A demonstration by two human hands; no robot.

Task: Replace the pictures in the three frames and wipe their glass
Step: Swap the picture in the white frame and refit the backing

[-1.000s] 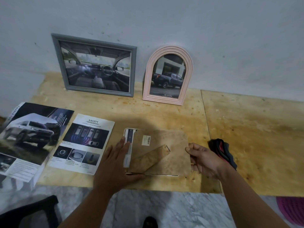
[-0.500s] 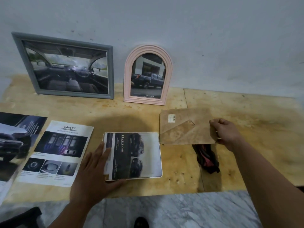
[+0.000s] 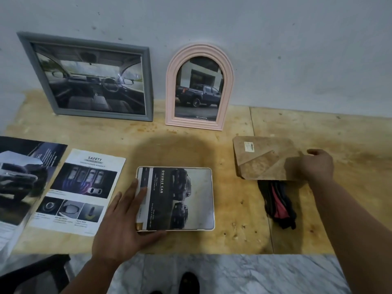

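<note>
Left hand (image 3: 125, 219) lies flat with fingers straight on the left edge of the white frame (image 3: 176, 198); right hand (image 3: 316, 164) grips the backing board (image 3: 265, 160), now lowered onto the table (image 3: 233, 209), over the dark cloth (image 3: 277, 202). Frame unmoved, between both hands.
</note>
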